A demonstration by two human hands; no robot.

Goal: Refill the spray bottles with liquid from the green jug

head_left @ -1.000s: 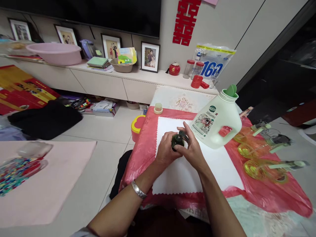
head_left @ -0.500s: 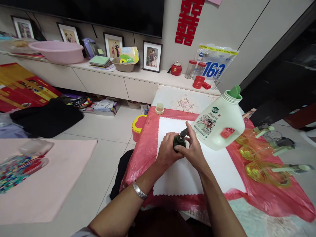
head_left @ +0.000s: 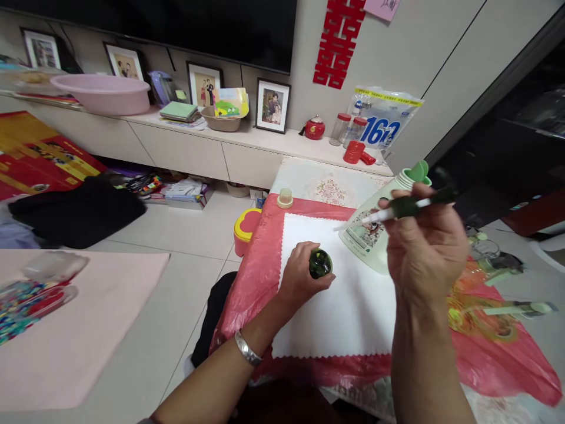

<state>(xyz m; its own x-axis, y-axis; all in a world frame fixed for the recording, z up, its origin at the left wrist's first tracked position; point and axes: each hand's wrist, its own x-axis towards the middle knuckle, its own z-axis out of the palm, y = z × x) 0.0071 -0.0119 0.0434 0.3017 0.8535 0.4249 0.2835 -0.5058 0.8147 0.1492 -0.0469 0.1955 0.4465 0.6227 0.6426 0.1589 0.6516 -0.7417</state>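
Note:
My left hand (head_left: 301, 277) is wrapped round a small dark green bottle (head_left: 320, 263) that stands on a white scallop-edged cloth (head_left: 339, 306); the bottle's mouth is uncovered. My right hand (head_left: 424, 247) is raised above the table and pinches a dark green pump head (head_left: 408, 206) with a white dip tube pointing left. Behind that hand stands a large pale green detergent jug (head_left: 368, 227), partly hidden by it.
A red plastic sheet (head_left: 260, 265) covers the table under the cloth. Several yellow bottles with pale pump tops (head_left: 498, 312) lie at the right. A small cream cap (head_left: 285, 198) sits at the far edge; a yellow-and-red stool (head_left: 246, 228) stands left of the table.
My right hand has pulled the pump head out of the small bottle and lifted it up and to the right. The left hand stays on the bottle.

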